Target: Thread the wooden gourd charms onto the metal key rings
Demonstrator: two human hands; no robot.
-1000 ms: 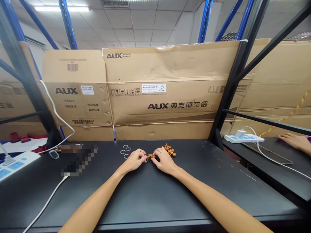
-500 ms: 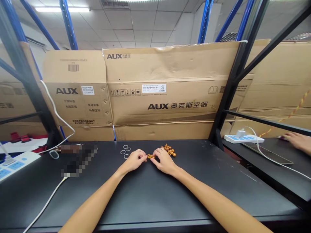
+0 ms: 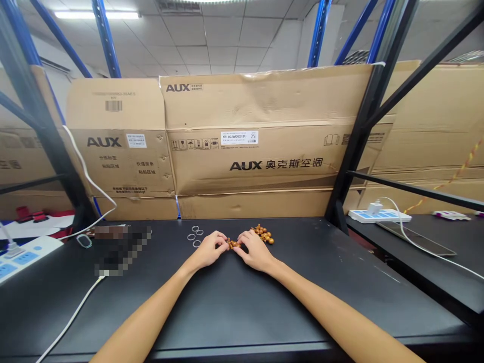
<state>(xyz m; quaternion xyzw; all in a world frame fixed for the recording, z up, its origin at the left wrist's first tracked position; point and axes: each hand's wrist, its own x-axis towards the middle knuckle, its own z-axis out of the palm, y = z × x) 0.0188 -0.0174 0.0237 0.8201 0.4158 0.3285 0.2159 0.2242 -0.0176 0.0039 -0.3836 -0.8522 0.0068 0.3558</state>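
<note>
Left grip: My left grip [image 3: 206, 250] rests on the bench with the fingers bent, and the thumb and fingertips are pressed together at the left end of a short row of brown wooden beads [image 3: 233, 244].

Right grip: My right grip [image 3: 257, 250] is also bent, and its fingertips [image 3: 242, 238] pinch the right end of the same row, so the 2 grips almost touch each other.

Beads: The short row lies on the bench between my 2 grips, and I cannot tell if a thread goes through it because my fingers hide part of it. Just behind my right grip is a small heap of round wooden beads [image 3: 263, 234], and they seem joined together.

Rings: 4 thin metal rings [image 3: 194, 236] lie in a loose group on the bench, near my left grip.

Bench: The black bench [image 3: 313, 302] carries all these things. On its left side are a white power strip [image 3: 22, 257] and a white cable [image 3: 71, 312], and one part is blurred by pixels [image 3: 121, 250].

Behind: Flat cardboard AUX boxes [image 3: 242, 151] stand behind the bench, between blue rack posts [image 3: 106, 38].

Right side: Another black bench [image 3: 416, 272] holds a second white power strip [image 3: 379, 216].
</note>
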